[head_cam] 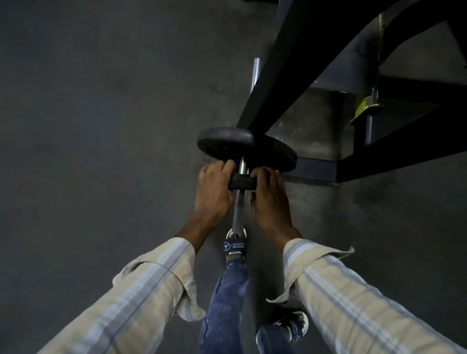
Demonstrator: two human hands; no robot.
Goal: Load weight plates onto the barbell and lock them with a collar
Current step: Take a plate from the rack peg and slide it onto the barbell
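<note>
collar (240, 182) sits at frame center, pinched by both your left hand (212, 195) and right hand (269, 202) — push along the barbell sleeve (239, 207) up-frame toward the plate (245, 151).

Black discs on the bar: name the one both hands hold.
The small black disc, gripped by the left hand and right hand. The large plate beyond it sits untouched.
</note>
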